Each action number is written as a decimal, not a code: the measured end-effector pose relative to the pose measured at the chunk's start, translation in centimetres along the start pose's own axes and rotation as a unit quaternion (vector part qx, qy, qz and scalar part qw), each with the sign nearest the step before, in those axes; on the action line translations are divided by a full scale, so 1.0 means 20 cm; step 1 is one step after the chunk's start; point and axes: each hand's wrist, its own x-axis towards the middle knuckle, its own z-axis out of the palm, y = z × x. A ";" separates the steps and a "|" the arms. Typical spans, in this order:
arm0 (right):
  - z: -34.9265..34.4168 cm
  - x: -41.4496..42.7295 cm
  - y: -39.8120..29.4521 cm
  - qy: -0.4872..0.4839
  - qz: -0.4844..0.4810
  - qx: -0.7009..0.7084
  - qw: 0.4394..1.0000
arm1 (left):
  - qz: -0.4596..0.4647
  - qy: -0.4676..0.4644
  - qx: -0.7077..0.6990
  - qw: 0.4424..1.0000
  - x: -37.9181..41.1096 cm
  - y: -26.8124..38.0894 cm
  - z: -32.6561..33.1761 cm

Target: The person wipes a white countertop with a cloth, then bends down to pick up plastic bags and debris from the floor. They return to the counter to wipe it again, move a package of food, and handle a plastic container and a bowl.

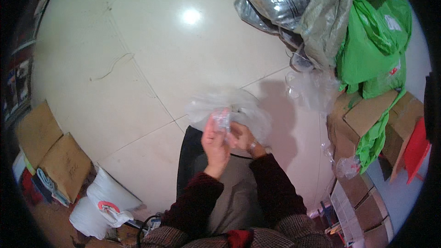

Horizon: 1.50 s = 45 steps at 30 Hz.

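Observation:
My left hand (216,144) is raised over my lap, with a small clear, shiny plastic packet (221,119) between its thumb and fingers. What the packet contains is too blurred to make out. Close against its right side is my right hand (243,136), fingers curled inward and a band on the wrist. Whether those fingers grip the packet's lower edge is hidden by the overlap. Just beyond both hands spreads a crumpled, translucent white plastic bag (203,105), partly covered by them. Grey cloth (232,186) covers my lap below.
Cardboard boxes (372,113) and green plastic bags (368,55) are piled at right. Silver-grey plastic sacks (275,0) lie at upper right, near a loose clear bag (315,88). At lower left are a cardboard box (67,165) and white bags (106,189). Pale floor tiles (137,41) stretch ahead.

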 end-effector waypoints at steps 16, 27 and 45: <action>-0.43 -1.20 -0.46 0.289 0.333 0.032 0.897 | 0.014 -0.136 0.296 0.945 -0.29 0.31 0.61; -0.16 -0.67 -1.22 0.137 0.309 -0.057 0.939 | 0.060 0.084 0.459 0.882 -0.04 1.68 -0.11; 0.22 1.17 -1.34 -0.143 0.168 -0.580 0.784 | -0.102 -0.004 0.443 0.891 0.05 1.57 -0.07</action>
